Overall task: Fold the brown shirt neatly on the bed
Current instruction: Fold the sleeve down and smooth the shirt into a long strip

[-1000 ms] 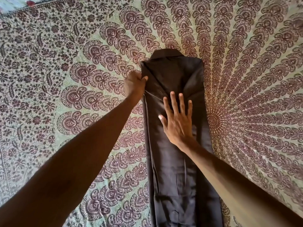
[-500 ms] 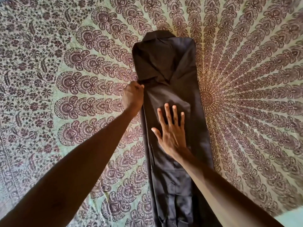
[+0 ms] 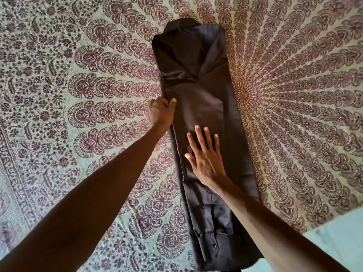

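We see the brown shirt (image 3: 204,107) lying as a long narrow strip on the bed (image 3: 78,95), collar at the far end; the left hand (image 3: 160,113) pinches its left edge, fingers (image 3: 172,102) clamped on cloth; the right hand (image 3: 206,160) presses flat mid-strip, fingers spread apart.

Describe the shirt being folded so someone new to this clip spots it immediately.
A patterned bedspread fills the view. On it lies the brown shirt, already folded into one long narrow strip, collar at the far end. It is the only plain dark thing there, with the left hand gripping its edge and the right hand flat on top.
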